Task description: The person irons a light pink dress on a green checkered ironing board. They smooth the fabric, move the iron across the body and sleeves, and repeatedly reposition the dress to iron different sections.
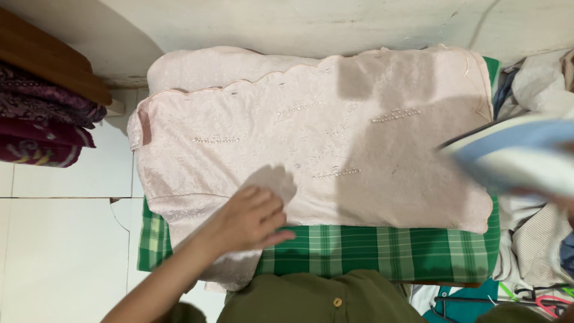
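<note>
A pale pink embroidered cloth (335,137) with small beaded lines lies spread over a green checked pad (382,251) on the floor. My left hand (251,218) rests flat on the cloth's near left edge, fingers together, pressing it down. At the right edge a blurred blue-and-white clothes iron (520,152) hovers above the cloth's right side; my right hand (547,197) is mostly hidden under and behind it, gripping it. The iron casts a large shadow across the cloth's middle.
Folded dark purple patterned fabrics (42,125) sit under a wooden shelf (48,57) at the left. A heap of clothes (538,239) and hangers (538,299) lies at the right. White floor tiles (60,239) show at lower left.
</note>
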